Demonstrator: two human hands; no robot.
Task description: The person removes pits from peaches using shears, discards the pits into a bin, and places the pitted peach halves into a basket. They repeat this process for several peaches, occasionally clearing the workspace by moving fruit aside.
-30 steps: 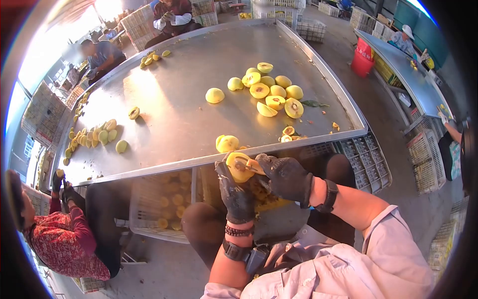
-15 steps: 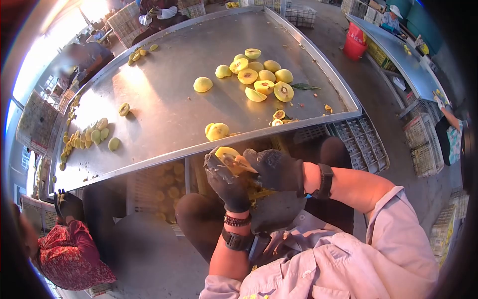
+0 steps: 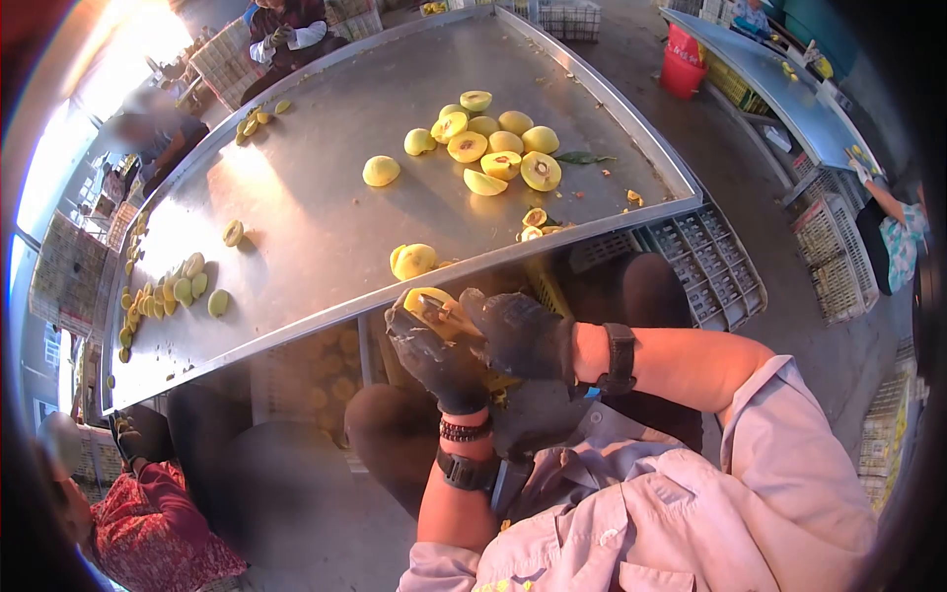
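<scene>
My left hand (image 3: 434, 360), in a dark glove, cups a yellow peach half (image 3: 422, 300) with its cut side up, just off the table's near edge. From the right, my gloved right hand (image 3: 523, 333) is closed around a small pitting tool (image 3: 440, 314). Its metal tip presses at the middle of the cut face; the handle is mostly hidden by my fingers. Close beyond my hands, on the metal table (image 3: 326, 227), sits another yellow peach (image 3: 414, 260). Farther back lies a pile of peach halves (image 3: 503, 143), some showing their pits.
Peach scraps (image 3: 538, 225) lie by the table's raised rim. Several smaller halves (image 3: 182, 286) are spread at the left. Plastic crates (image 3: 705, 261) stand under the table. A co-worker in a red patterned top (image 3: 163, 518) sits at my left; another person (image 3: 286, 35) sits across.
The view has shifted slightly, so the table and fruit appear a little farther left. My right hand has turned, and the tool's metal tip now shows at the peach half's centre.
</scene>
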